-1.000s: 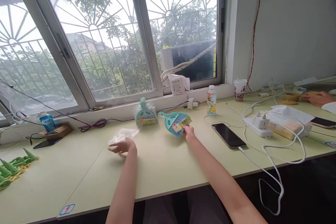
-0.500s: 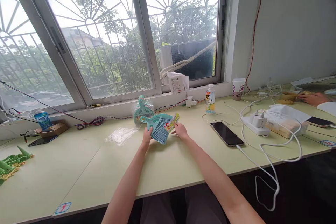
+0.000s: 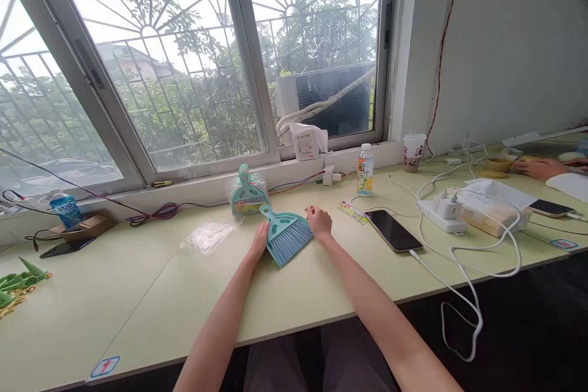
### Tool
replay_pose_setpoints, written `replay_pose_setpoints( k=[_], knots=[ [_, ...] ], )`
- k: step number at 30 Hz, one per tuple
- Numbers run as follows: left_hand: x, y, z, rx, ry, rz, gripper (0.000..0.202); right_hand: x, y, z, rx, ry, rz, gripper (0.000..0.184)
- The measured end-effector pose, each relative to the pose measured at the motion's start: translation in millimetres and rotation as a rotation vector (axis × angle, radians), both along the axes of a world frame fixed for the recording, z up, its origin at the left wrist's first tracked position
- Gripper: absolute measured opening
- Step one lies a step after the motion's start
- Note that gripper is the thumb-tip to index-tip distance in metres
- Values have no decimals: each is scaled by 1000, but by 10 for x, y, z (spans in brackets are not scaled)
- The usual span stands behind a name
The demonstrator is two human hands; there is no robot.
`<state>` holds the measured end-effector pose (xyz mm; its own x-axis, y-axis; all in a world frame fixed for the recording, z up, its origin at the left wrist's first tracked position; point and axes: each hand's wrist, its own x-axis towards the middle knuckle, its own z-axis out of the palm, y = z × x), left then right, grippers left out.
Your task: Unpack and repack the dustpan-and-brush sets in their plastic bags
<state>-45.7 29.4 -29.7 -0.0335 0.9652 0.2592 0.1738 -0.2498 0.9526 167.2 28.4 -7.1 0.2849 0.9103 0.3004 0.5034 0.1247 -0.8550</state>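
Note:
A turquoise hand brush (image 3: 290, 241) with grey-blue bristles lies against a matching dustpan (image 3: 280, 217), both tilted above the table. My left hand (image 3: 260, 242) is closed on the left side of this dustpan and brush set. At the right edge of the bristles is my right hand (image 3: 320, 223), its fingers curled; whatever they may hold is hidden. A yellow-green label card (image 3: 352, 212) lies flat on the table to the right. Behind the set, another turquoise dustpan and brush set (image 3: 248, 193) stands in clear wrapping near the window wall.
Crumpled clear plastic (image 3: 209, 237) lies left of the hands. A phone (image 3: 394, 231) on a white cable, a drink bottle (image 3: 365, 170), a cup (image 3: 414, 152) and a power strip (image 3: 443, 214) are to the right. Another person's hand (image 3: 539, 168) shows at far right.
The label card has left my right hand and now lies on the table. My right hand is back beside the bristles. The dustpan and brush have turned and moved slightly right.

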Motion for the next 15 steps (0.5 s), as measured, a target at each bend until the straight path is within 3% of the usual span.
replay_pose_setpoints(
  k=[2,5,11,15],
  knots=[
    [71,-9,-12,33,26,-12,43,-227,-103,-6,149,-381,137,24],
    [153,-28,-27,91,34,0,40,-423,-213,-14,221,-659,217,25],
    [209,-127,84,40,-37,-121,42,-406,-239,17,138,-629,172,32],
    [196,-155,156,16,-34,-117,44,-431,-231,56,86,-508,138,33]
  ],
)
